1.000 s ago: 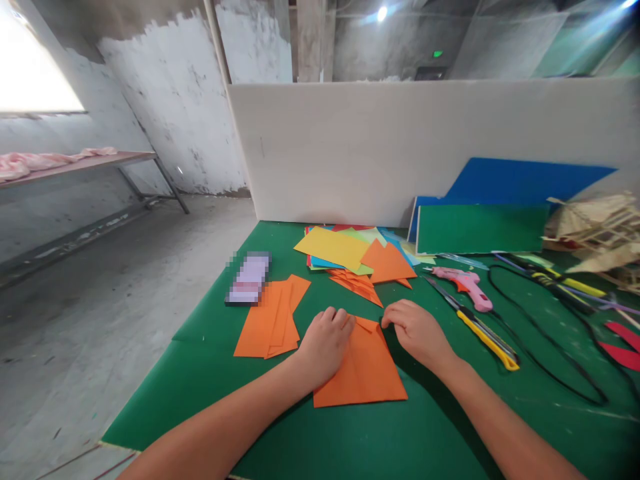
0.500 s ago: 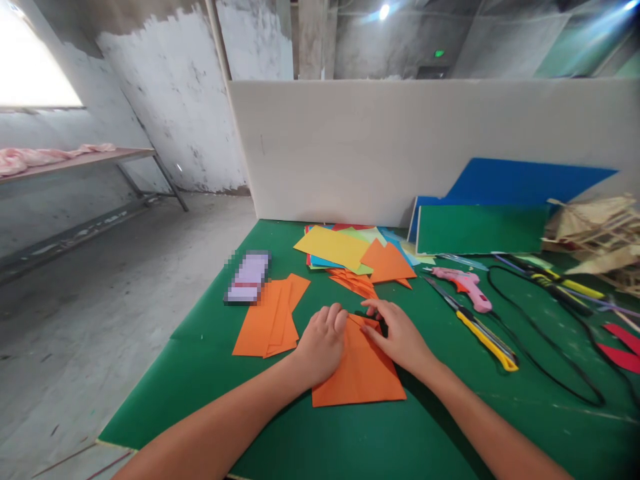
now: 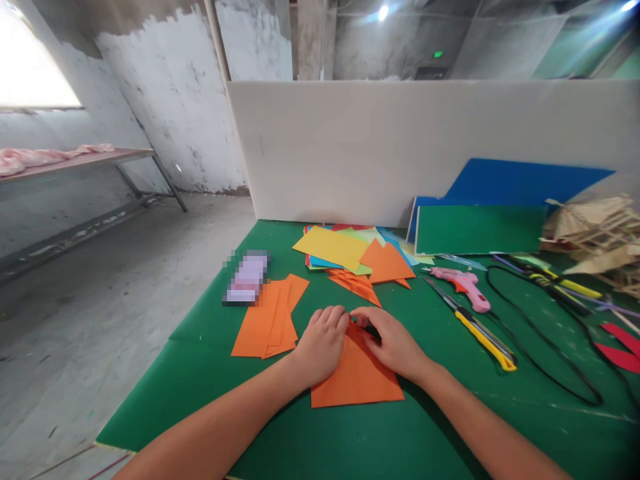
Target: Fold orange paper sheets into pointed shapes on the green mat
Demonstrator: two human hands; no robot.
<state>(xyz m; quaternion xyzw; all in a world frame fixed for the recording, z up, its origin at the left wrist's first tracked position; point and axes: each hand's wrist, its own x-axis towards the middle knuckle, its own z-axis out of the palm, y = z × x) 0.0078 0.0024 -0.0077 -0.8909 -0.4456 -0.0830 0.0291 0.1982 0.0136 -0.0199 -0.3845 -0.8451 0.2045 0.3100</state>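
i'm looking at a rough plaster wall, patchy white over grey, rising from a bare grey concrete floor. a bright window is glaring at upper left above a long metal-legged bench. a round ceiling lamp is shining overhead, and a tall pale board partition is standing along the green-covered table.

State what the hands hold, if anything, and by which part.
Left hand and right hand press the folded orange paper sheet at its far edge; grip unclear.
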